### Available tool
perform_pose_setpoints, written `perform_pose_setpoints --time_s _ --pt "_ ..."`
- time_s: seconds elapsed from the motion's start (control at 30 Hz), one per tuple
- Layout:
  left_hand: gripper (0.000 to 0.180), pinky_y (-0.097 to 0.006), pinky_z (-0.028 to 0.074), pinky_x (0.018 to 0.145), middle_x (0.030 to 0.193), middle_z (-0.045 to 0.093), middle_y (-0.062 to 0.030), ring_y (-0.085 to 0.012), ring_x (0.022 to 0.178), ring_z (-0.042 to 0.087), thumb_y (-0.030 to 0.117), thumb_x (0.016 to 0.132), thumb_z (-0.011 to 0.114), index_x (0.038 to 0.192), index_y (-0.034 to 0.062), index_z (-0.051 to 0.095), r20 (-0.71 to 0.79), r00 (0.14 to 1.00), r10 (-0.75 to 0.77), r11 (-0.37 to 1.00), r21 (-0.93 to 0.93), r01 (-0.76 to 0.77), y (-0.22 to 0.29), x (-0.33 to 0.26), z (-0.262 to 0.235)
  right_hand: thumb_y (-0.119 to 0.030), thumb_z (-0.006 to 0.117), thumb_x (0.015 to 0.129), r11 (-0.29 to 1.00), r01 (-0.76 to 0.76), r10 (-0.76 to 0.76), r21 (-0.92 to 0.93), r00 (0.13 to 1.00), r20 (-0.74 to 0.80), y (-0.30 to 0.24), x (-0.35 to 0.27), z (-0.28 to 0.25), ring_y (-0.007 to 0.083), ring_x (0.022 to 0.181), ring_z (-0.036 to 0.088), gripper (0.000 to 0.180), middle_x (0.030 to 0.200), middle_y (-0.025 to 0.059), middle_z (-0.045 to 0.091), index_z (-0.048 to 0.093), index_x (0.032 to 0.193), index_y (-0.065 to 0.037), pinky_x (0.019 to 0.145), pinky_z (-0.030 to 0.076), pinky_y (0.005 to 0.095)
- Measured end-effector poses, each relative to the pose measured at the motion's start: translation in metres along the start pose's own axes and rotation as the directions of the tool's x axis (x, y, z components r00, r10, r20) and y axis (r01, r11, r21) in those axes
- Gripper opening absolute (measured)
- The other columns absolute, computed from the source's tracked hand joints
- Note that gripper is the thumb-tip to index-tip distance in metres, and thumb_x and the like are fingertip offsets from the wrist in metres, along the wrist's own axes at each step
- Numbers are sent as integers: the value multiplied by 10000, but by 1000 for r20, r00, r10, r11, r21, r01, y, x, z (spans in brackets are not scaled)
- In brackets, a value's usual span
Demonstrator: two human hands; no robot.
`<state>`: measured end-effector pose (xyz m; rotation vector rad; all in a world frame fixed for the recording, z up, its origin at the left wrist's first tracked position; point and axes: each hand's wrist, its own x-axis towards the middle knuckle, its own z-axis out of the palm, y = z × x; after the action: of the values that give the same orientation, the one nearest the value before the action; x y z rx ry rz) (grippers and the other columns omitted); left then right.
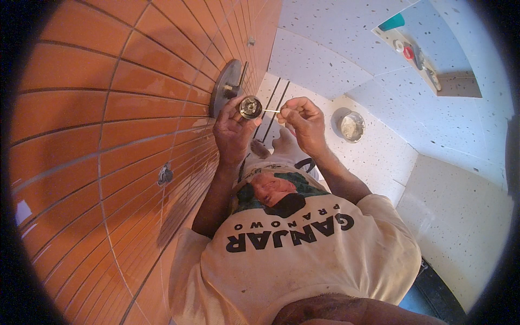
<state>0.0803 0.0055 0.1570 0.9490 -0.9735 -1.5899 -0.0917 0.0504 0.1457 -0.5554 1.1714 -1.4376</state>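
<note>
My left hand (233,132) grips a round, hollow metal knob (249,107), its open side turned up toward me. My right hand (304,123) pinches a thin, straight metal rod (271,111), perhaps a hex key, whose far end meets the knob's side. Whether the tip sits in a hole there is too small to tell. Just beyond my left hand, a round metal wall plate (221,89) is fixed to the orange tiles, with a short valve stem (232,91) sticking out of it.
Orange tiled wall (146,81) rises close on my left, with a small metal fitting (165,174) lower down. On the speckled floor stands a round tub (352,127) of pale material. A wall niche (457,81) at upper right holds small items. Dark parallel lines (275,103) cross the floor ahead.
</note>
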Motion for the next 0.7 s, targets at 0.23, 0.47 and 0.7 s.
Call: perform_pose_setpoints --time_s 0.23,0.47,0.7 --pt "515 -297 498 920 1140 598 -140 -194 1056 601 -114 756 655 1236 -46 482 11 1000 2 1000 12 -3 -2 0 0 4 661 857 1000 9 -9 30 1000 -7 1 -1 0 149 753 662 129 836 80 676 606 972 -11 703 546 287" --pt "509 -298 497 921 1120 605 -141 -198 1057 601 -120 758 653 1232 -58 481 6 1000 -6 999 32 6 -5 1 -1 1 673 850 999 29 -28 27 999 -20 -2 -1 4 148 750 659 134 833 88 677 605 966 -3 698 548 289" --pt "515 -294 517 894 1113 608 -153 -209 1045 613 -123 747 664 1228 -67 490 -2 1000 -2 1000 26 2 -7 2 -1 0 689 843 990 22 -29 -141 999 -47 -11 -4 13 121 726 646 134 818 88 688 612 952 0 671 522 254"
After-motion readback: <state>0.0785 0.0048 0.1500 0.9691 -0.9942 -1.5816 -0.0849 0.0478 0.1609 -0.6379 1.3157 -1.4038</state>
